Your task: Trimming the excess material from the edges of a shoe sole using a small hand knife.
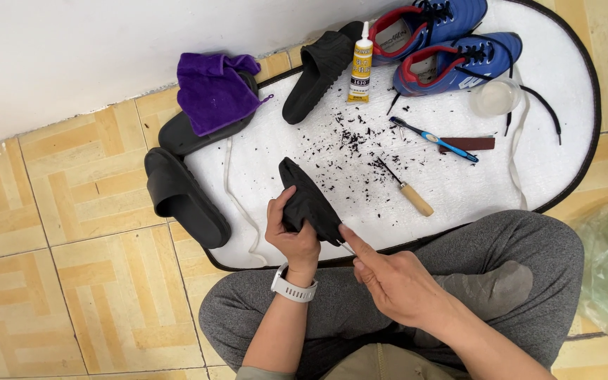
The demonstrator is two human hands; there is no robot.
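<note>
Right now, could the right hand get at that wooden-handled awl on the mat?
Probably yes: the wooden-handled awl lies in the open on the white mat, just beyond the right hand, though that hand holds a thin tool.

Lighting: bright, even and soft daylight tone over everything before me; source not visible. Shadows: faint and short, a thin dark edge under the black slide sandals point(186, 197) and beneath my left hand point(291, 236) on the white mat point(459, 190). Glare: none strong; the mat reads near blown-out white at its far end, and the clear plastic cup point(495, 96) shows a mild sheen. Focus: sharp at centre, so the black crumbs point(353, 137) on the mat show singly. Blur: slight softness on my right hand point(395, 281). Distortion: wide-angle bending, the floor tiles point(72, 183) and wall line slanting toward the left edge.
</note>
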